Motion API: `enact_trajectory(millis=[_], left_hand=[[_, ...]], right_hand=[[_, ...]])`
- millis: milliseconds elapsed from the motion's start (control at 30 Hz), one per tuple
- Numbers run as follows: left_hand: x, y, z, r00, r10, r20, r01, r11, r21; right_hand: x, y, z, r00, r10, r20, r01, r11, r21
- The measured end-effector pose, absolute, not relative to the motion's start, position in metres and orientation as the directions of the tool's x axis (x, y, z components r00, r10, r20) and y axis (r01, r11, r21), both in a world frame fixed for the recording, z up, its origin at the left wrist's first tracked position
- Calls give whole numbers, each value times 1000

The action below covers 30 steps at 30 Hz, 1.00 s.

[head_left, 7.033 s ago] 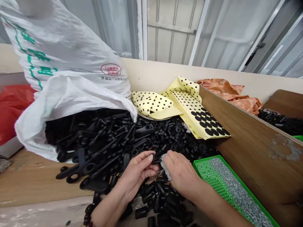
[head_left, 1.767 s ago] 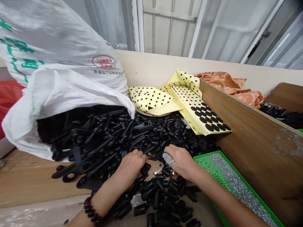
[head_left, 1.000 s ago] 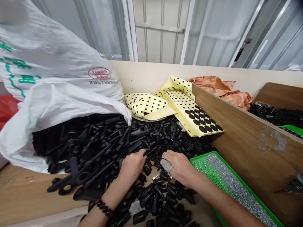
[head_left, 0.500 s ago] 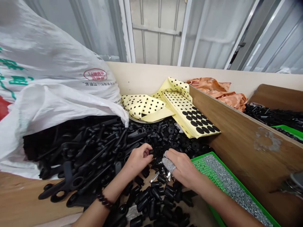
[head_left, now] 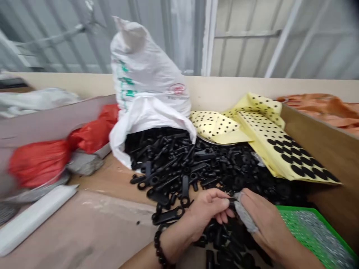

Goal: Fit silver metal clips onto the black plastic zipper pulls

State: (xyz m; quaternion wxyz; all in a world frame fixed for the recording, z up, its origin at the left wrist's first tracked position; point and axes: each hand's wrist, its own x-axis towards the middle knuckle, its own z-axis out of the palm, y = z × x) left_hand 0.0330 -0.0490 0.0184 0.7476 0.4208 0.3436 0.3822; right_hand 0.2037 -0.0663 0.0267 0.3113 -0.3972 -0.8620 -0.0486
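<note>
My left hand (head_left: 209,209) pinches a small black plastic part (head_left: 231,200) at its fingertips, at the near edge of a heap of black plastic parts (head_left: 179,164). My right hand (head_left: 266,220) meets it from the right and seems to press the same part. A grey mesh wrap (head_left: 245,216) covers its fingers. Blur hides any finer detail between the hands. A beaded bracelet (head_left: 158,246) circles my left wrist.
A white woven sack (head_left: 146,71) spills the heap onto a wooden table (head_left: 109,183). Yellow sheets with black dots (head_left: 286,153) lie beyond it. A green perforated tray (head_left: 314,231) of metal bits sits right, beside a wooden board (head_left: 331,149). A red bag (head_left: 39,162) lies left.
The view has swung left, bringing more table and the red bag into sight. My hands have risen from the heap and come together, with the left now pinching a small black part.
</note>
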Motion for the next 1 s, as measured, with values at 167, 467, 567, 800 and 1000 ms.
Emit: enact_trajectory(millis=[167, 467, 567, 800, 1000], left_hand=[[22, -60, 21, 434, 880, -192, -263, 328, 907], [12, -66, 17, 463, 873, -154, -205, 275, 939], [8, -67, 13, 415, 909, -34, -103, 84, 991], [0, -72, 11, 404, 865, 299, 246, -417, 875], [0, -73, 8, 425, 902, 83, 225, -193, 955]], right_hand=[[203, -73, 36, -595, 634, 493, 588, 762, -271], [194, -82, 43, -590, 781, 205, 572, 583, -577], [191, -85, 52, -517, 850, 102, 589, 439, -679], [182, -95, 53, -409, 912, 35, 607, 300, -736], [183, -94, 39, -522, 832, 190, 660, 534, -529]])
